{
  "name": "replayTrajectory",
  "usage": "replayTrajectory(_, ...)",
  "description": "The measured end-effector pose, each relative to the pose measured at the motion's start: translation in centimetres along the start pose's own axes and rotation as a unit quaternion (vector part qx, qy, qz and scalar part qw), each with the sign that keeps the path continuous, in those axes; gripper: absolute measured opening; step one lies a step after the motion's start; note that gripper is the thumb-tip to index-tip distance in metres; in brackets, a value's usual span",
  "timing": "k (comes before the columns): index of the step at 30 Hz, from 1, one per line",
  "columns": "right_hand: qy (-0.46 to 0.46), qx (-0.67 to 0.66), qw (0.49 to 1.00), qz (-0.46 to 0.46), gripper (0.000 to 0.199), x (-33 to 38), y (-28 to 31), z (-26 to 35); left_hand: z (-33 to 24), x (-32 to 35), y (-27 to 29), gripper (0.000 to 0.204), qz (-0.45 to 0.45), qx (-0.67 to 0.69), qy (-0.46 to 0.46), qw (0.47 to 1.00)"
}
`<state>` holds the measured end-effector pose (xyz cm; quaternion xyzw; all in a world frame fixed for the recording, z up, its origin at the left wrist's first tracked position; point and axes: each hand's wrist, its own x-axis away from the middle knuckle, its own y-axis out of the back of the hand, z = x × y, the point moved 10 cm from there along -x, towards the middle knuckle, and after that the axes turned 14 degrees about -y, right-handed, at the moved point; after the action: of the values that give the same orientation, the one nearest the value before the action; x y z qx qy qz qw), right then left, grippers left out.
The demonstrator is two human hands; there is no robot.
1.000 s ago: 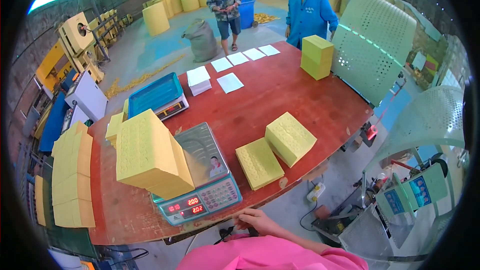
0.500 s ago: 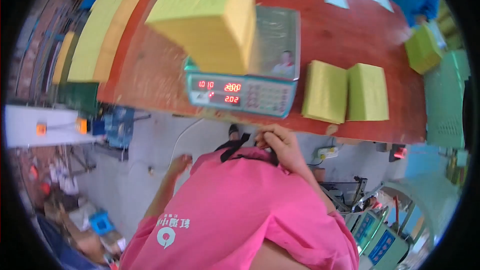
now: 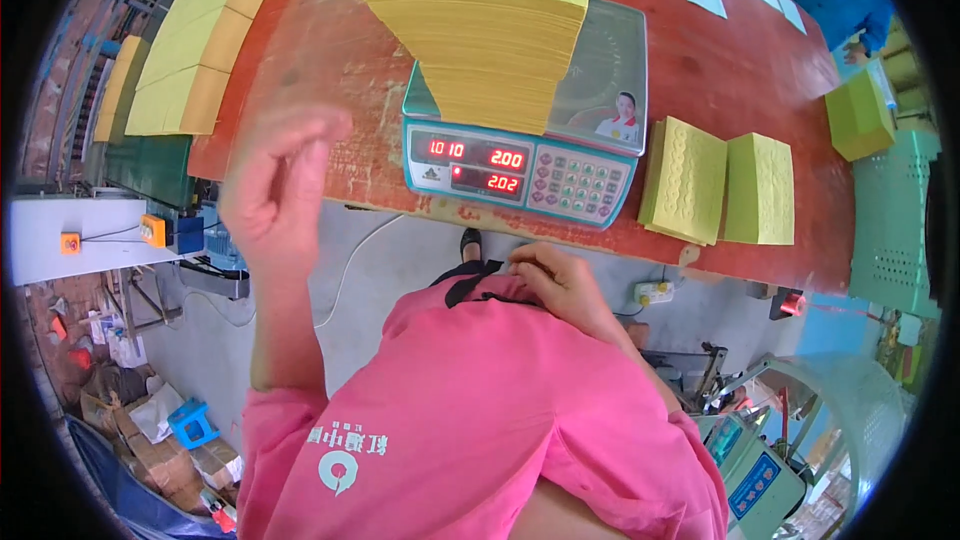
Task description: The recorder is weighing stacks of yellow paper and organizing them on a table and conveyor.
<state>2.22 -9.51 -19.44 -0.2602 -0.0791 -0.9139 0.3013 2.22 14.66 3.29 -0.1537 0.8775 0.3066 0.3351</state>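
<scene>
My left hand [image 3: 280,185] is raised at the table's front edge, left of the scale. It is somewhat blurred, with the index finger stretched out, the thumb apart and nothing visible in it. At my waist, beside a black strap [image 3: 470,286], my right hand [image 3: 552,278] has its fingers curled; whatever may be inside them is hidden. A tall stack of yellow paper [image 3: 495,45], its top sheet marked with curling patterns, stands on the teal weighing scale [image 3: 520,175]. Red digits glow on the scale's display. Neither hand touches the stack or the scale.
Two smaller yellow paper stacks [image 3: 685,180] lie right of the scale on the red table [image 3: 740,60]. A long row of yellow paper [image 3: 190,60] lines the left. A person in blue [image 3: 845,0] is at the far right, near a green perforated crate [image 3: 892,210].
My left hand has risen from low beside my body to the table's edge. My right hand stays at my waist. The view has shifted, and the paper stack still stands on the scale.
</scene>
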Motion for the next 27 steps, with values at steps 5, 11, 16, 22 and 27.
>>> replayTrajectory(5, 0.038, 0.071, 0.996, -0.042, 0.021, -0.2, -0.8, -0.2, -4.7, -8.6, -3.4, 0.032, 0.112, -0.034, -0.234, 0.965)
replayTrajectory(11, 0.016, 0.021, 0.994, -0.102, 0.022, 0.2, -0.8, -1.2, -2.9, -11.9, -6.9, 0.049, 0.192, -0.050, -0.223, 0.954)
replayTrajectory(16, -0.031, -0.082, 0.990, -0.111, 0.023, -0.7, -1.4, -3.2, -4.2, -12.5, -7.6, 0.052, 0.244, -0.165, -0.324, 0.899)
replayTrajectory(22, -0.009, -0.075, 0.989, -0.125, 0.022, -1.4, -1.9, -1.5, -3.6, -13.3, -8.0, 0.048, 0.260, -0.121, -0.304, 0.908)
replayTrajectory(27, -0.009, -0.052, 0.991, -0.125, 0.022, -2.0, -2.4, -1.1, -3.7, -13.8, -7.8, 0.046, 0.276, -0.127, -0.326, 0.895)
